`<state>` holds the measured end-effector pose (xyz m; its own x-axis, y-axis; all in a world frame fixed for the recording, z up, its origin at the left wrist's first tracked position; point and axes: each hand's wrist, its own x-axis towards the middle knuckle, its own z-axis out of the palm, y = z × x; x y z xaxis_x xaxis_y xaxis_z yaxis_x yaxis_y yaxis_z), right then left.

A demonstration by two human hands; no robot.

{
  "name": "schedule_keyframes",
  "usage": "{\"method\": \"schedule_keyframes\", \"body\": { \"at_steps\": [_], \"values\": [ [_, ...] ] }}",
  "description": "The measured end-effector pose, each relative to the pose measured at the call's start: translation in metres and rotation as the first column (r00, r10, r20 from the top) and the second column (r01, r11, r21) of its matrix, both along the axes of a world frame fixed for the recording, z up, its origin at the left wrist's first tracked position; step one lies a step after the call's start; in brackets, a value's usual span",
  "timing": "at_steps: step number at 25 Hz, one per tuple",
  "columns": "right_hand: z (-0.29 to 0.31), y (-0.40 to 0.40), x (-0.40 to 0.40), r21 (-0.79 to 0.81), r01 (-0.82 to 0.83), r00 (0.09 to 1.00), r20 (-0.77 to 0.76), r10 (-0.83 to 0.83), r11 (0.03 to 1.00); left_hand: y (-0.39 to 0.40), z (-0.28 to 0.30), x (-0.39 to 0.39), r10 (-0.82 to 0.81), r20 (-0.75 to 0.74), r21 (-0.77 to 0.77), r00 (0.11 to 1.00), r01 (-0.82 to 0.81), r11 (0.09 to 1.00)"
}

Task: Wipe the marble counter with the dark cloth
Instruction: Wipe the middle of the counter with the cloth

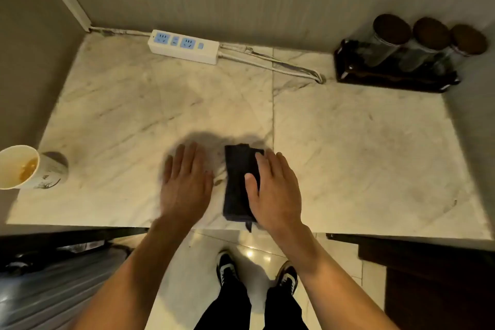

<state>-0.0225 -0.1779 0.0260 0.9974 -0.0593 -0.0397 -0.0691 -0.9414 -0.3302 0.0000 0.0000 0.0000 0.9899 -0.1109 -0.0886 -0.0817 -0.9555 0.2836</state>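
A folded dark cloth (237, 185) lies on the marble counter (361, 147) near its front edge, at the middle. My right hand (273, 190) rests flat on the cloth's right half, fingers spread and pointing away from me. My left hand (186, 185) lies flat on the bare marble just left of the cloth, fingers apart, holding nothing. A narrow strip of counter separates the left hand from the cloth. The cloth's near end overhangs the front edge slightly.
A paper cup (29, 169) with yellowish liquid stands at the counter's left edge. A white power strip (183, 46) with its cable lies along the back wall. A dark tray (391, 75) holding three lidded jars sits at the back right. Walls close off the back and left.
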Motion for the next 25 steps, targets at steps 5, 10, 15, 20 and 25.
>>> {"method": "schedule_keyframes", "body": {
  "at_steps": [5, 10, 15, 20, 25],
  "values": [
    [-0.016, 0.026, 0.004, -0.01, -0.041, 0.998, -0.037, 0.041, 0.999, 0.004, -0.013, -0.001, -0.008, 0.026, -0.005, 1.0, 0.008, 1.0],
    [-0.037, 0.051, 0.002, 0.028, -0.009, 0.994, -0.11, 0.012, 1.0, 0.004, -0.02, -0.004, -0.006, 0.035, 0.003, 0.999, 0.006, 1.0],
    [-0.044, 0.06, -0.002, -0.044, 0.055, 0.997, -0.059, -0.058, 0.997, 0.003, -0.023, -0.003, -0.011, 0.038, 0.016, 0.999, 0.01, 1.0],
    [-0.047, 0.04, -0.02, -0.042, 0.021, 1.0, -0.021, -0.021, 0.999, -0.009, -0.019, -0.007, -0.018, 0.054, -0.003, 0.998, 0.018, 1.0],
    [-0.046, -0.001, -0.038, -0.059, -0.105, 0.994, -0.022, 0.104, 0.993, -0.036, -0.017, -0.01, -0.035, 0.057, -0.031, 0.998, 0.037, 0.999]
  ]
}}
